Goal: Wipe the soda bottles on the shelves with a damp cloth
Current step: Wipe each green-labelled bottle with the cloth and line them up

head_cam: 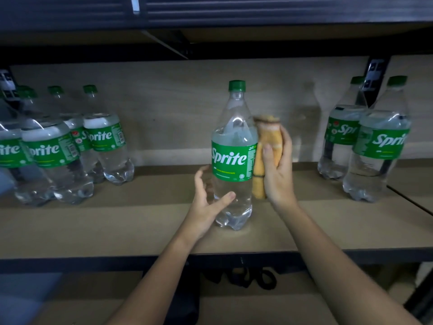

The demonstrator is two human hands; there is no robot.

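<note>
Here: wood shelf (pixel 140 221) | left hand (pixel 206 202) loose beside bottle (pixel 232 160) | right hand (pixel 276 170) gripping cloth (pixel 269 137)

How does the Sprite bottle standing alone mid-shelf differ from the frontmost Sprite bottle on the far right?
The clear plastic, green-capped Sprite bottle at mid-shelf stands alone; the frontmost clear Sprite bottle at far right has another bottle close behind it. The middle one has the left hand at its base and the right hand holding a folded yellow cloth against its side; the right one is untouched. Both have green labels and clear contents.
</note>
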